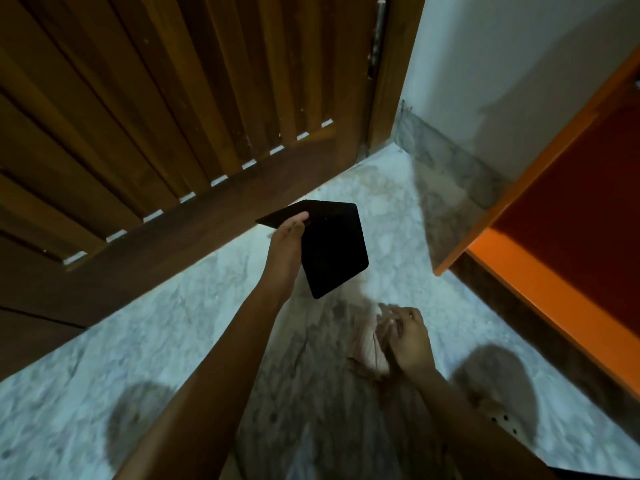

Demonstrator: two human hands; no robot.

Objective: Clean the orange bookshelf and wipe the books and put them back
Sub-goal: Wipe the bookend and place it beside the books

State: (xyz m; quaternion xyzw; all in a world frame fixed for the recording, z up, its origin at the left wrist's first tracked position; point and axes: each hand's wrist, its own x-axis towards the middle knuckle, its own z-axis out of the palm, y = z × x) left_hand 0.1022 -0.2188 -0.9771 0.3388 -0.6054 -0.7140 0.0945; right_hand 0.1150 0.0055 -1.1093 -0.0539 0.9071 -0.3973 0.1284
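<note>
A thin black book (332, 247) hangs open above the marble floor, its covers spread apart. My left hand (287, 247) grips it at the fold, thumb on the upper cover. Lower and to the right, my right hand (408, 337) grips a pale, crumpled cloth (372, 344) that looks blurred. The orange bookshelf (540, 271) stands at the right edge, and the part of it in view holds no books.
A brown slatted wooden door (173, 116) fills the left and top. A white wall with a grey marble skirting (450, 157) runs behind the shelf. White marble floor (104, 358) lies below my arms.
</note>
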